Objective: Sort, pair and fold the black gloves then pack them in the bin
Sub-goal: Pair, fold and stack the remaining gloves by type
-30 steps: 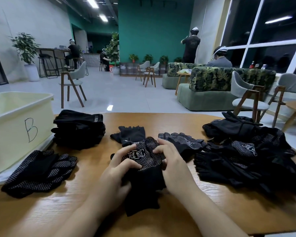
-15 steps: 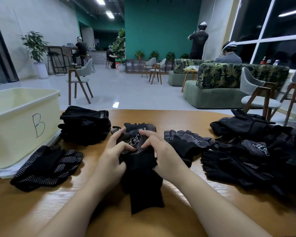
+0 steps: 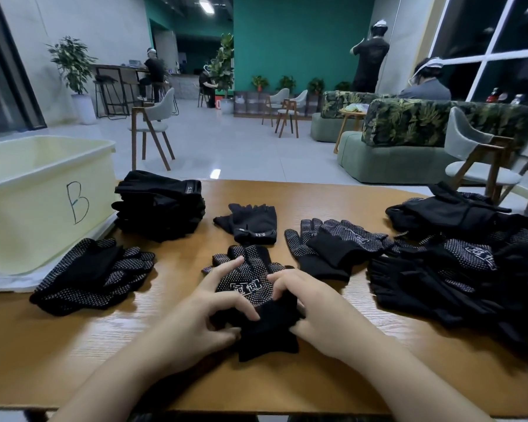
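Observation:
A dotted black glove pair (image 3: 250,281) lies on the wooden table (image 3: 177,370) in front of me, cuff toward me. My left hand (image 3: 208,312) pinches its left side and cuff. My right hand (image 3: 308,306) grips the cuff from the right. A pale yellow bin (image 3: 40,205) marked "B" stands at the left. Beside it sits a folded stack of plain black gloves (image 3: 160,205). A folded dotted pair (image 3: 92,275) lies in front of the bin.
A single plain black glove (image 3: 250,223) lies at the table's middle. Another dotted pair (image 3: 336,248) is to its right. A loose heap of black gloves (image 3: 470,257) covers the right side. Chairs, sofas and people fill the room beyond the table.
The view has tilted down and the plain glove behind now shows apart from the dotted pair. Both hands have slid back toward the cuff, still holding the pair.

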`<control>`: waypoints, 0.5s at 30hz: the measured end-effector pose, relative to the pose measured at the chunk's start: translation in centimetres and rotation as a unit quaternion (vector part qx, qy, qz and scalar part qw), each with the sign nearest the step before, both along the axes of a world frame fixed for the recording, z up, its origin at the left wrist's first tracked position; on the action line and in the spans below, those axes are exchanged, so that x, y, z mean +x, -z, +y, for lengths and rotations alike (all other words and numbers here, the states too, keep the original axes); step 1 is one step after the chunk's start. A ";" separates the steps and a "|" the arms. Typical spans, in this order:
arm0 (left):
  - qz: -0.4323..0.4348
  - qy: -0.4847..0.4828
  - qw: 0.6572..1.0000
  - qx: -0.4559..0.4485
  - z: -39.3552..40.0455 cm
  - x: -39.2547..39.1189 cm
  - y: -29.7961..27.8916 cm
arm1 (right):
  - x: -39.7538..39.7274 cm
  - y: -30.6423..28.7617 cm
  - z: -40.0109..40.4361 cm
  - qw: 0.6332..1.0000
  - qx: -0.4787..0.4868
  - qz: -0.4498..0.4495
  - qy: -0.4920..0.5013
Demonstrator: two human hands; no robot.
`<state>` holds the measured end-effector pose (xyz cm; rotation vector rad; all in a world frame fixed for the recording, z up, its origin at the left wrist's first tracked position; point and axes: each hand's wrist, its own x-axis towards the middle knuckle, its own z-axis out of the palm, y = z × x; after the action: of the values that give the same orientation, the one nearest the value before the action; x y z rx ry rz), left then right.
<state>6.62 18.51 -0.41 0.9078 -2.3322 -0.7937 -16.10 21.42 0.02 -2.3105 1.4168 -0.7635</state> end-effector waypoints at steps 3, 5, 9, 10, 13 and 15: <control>-0.003 -0.002 1.000 -0.010 0.7 -0.1 0.1 | -0.2 0.6 0.8 0.999 -0.046 -0.022 0.003; -0.009 -0.008 1.000 -0.012 0.9 -0.2 0.2 | -0.5 1.1 1.2 0.998 -0.064 -0.025 0.012; -0.008 -0.021 1.000 -0.016 1.0 -0.3 0.5 | -0.9 1.7 1.5 0.997 -0.062 -0.028 0.026; -0.010 -0.022 0.999 -0.022 1.1 -0.3 0.5 | -1.0 1.8 1.4 0.997 -0.060 -0.029 0.029; -0.023 -0.019 0.999 -0.042 1.4 -0.3 0.6 | -0.9 1.9 1.4 0.998 -0.042 -0.029 0.034; -0.043 -0.016 0.998 -0.043 1.7 -0.2 0.5 | -0.7 1.9 1.5 0.999 -0.035 -0.022 0.032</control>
<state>6.42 20.23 -0.90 0.9562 -2.4002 -0.6485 -16.82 22.90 -1.92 -2.2953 1.4737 -0.8905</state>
